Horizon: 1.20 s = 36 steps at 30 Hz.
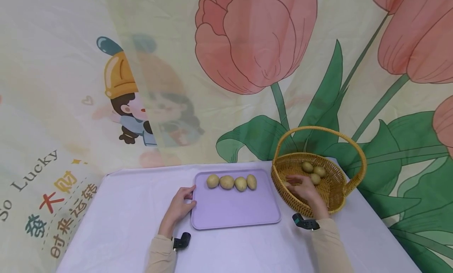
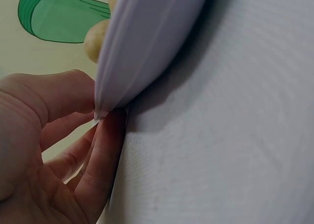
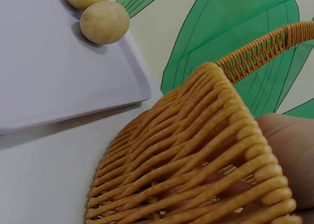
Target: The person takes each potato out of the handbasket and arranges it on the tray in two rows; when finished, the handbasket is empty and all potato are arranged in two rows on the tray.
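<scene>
The left hand [image 1: 179, 206] pinches the left rim of a light purple tray [image 1: 233, 210]; in the left wrist view its thumb and fingers [image 2: 100, 165] meet at the rim. Several potatoes [image 1: 227, 182] lie in a row along the tray's far side. Inside a wicker basket [image 1: 297, 204], the right hand [image 1: 305, 187] has its fingers and thumb about a potato [image 1: 285, 184] near the left wall. Three more potatoes [image 1: 315, 179] sit farther back in the basket. The right wrist view shows mostly the woven wall [image 3: 196, 150], which hides the fingers.
The basket stands to the right of the tray, its tall arched handle [image 1: 320, 128] rising above it. A white cloth [image 1: 116, 218] covers the table. Behind the table hangs a printed backdrop [image 1: 170, 68] with tulips.
</scene>
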Motion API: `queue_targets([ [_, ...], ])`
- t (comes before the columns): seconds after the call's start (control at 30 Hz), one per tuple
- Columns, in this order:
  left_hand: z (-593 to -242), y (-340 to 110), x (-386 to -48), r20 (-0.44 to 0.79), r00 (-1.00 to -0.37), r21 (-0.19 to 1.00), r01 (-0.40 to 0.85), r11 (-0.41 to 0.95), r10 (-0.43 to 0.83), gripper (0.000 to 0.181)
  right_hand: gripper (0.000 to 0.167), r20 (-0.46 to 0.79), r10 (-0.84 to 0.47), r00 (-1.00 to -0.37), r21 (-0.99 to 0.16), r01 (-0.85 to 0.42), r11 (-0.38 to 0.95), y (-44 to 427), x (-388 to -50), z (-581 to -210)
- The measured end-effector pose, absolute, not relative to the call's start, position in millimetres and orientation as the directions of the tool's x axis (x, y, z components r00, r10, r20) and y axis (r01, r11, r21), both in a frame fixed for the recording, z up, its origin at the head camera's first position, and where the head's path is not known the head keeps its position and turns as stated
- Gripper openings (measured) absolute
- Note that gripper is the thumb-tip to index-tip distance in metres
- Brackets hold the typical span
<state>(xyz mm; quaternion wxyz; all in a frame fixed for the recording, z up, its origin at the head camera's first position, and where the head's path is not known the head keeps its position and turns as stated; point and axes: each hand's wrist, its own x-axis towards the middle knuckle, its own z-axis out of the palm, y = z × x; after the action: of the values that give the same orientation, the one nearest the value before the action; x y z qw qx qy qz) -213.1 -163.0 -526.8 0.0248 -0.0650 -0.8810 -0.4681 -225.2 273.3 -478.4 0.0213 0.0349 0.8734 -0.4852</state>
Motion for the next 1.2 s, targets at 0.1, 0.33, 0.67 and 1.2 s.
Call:
queue_targets([
  [0.1,-526,-163,-213,0.098,-0.991,0.824,0.132,0.551,0.091,0.057,0.041,-0.072,0.049,-0.996,-0.842,0.087,0.533,273,-224,-477],
  [0.33,-525,-163,-212,0.083,-0.992,0.826,0.119,0.551,0.091,0.057,0.046,-0.052,0.073,-0.996,-0.871,0.081,0.484,276,-215,-463],
  [0.67,-528,-164,-213,0.102,-0.99,0.824,0.137,0.55,0.093,0.058,0.05,-0.03,0.102,-0.994,-0.879,0.075,0.471,275,-206,-444],
  [1.2,-524,-164,-211,0.083,-0.992,0.826,0.122,0.551,0.096,0.057,0.049,0.005,0.1,-0.995,-0.897,0.04,0.441,244,-192,-425],
])
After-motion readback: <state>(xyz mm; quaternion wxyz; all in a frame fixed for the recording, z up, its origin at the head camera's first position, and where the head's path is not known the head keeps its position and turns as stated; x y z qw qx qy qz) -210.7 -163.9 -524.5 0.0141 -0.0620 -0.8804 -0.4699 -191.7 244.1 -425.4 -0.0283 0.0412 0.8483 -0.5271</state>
